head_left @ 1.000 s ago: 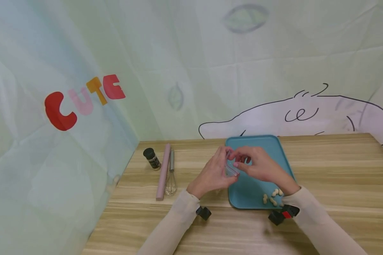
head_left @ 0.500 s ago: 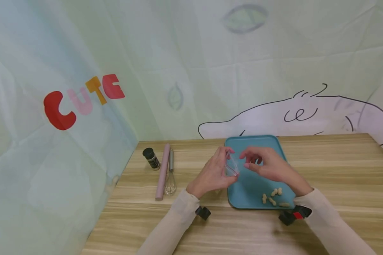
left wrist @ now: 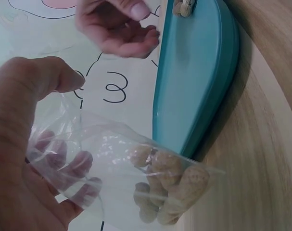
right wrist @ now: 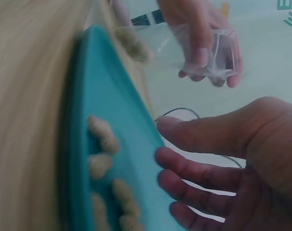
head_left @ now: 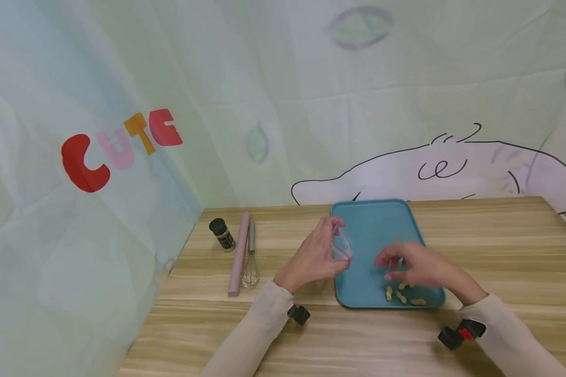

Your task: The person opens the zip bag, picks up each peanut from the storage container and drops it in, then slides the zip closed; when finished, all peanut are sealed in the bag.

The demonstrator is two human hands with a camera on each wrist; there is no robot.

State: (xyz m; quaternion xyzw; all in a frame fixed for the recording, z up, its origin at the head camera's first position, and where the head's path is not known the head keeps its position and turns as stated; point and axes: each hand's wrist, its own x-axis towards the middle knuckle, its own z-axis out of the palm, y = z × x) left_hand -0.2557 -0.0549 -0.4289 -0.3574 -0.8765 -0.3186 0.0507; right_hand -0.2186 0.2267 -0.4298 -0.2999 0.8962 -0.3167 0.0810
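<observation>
My left hand (head_left: 308,256) holds a small clear zip bag (head_left: 343,247) by its spread mouth, over the left edge of a blue tray (head_left: 370,225). In the left wrist view several unshelled peanuts (left wrist: 167,180) lie at the bottom of the bag. My right hand (head_left: 417,266), blurred, hovers above the tray's front right part with relaxed fingers and nothing between them. Under and beside it, more peanuts (head_left: 401,296) lie loose on the tray. The right wrist view shows thumb and fingers apart, near the tray peanuts (right wrist: 103,134) but not touching them.
Left of the tray, on the wooden table (head_left: 490,251), lie a whisk (head_left: 251,267) and a pink rolling pin (head_left: 239,254). A black-capped spice jar (head_left: 222,234) stands beside them. A printed cloth backdrop (head_left: 264,104) rises behind the table.
My right hand has moved away from the bag's mouth, to the right and towards the near side, over the loose peanuts. The left hand and the bag have stayed almost still.
</observation>
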